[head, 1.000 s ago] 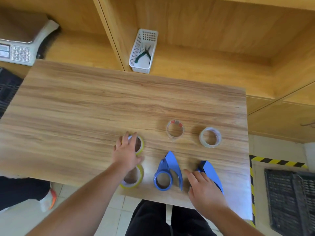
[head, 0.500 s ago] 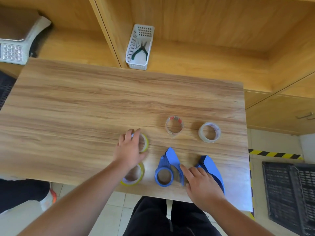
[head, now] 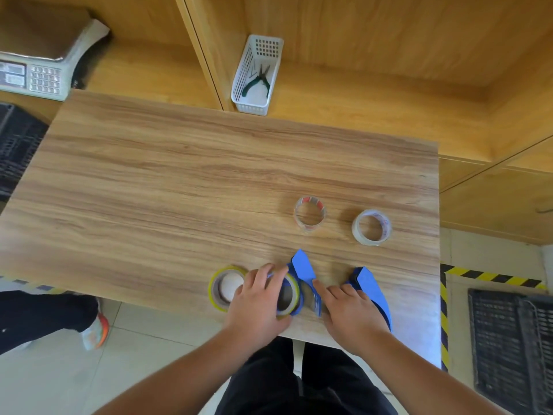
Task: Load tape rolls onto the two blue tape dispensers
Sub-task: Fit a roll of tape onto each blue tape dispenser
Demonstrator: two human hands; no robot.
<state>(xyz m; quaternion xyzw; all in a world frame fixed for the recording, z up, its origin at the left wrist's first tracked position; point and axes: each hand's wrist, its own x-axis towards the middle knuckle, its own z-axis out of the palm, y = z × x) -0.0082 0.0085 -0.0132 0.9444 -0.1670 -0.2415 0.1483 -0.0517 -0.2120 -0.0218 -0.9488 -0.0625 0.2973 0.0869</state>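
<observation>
Two blue tape dispensers lie near the table's front edge: the left dispenser and the right dispenser. My left hand grips a yellow-edged tape roll that sits on the left dispenser's ring. My right hand rests between the dispensers, its forefinger pressing the left dispenser's blade side, its palm over the right dispenser's lower part. A second yellow-edged roll lies flat to the left of my left hand. Two clear rolls, one with a red-marked core and one whitish, lie farther back.
The wooden table ends just below my hands. A white basket with green-handled pliers stands on the shelf behind. A weighing scale is at the far left. Black crates sit on the floor at left and right.
My left hand has carried the yellow-edged roll from the table down and right onto the left dispenser's ring. My right forefinger now presses that dispenser.
</observation>
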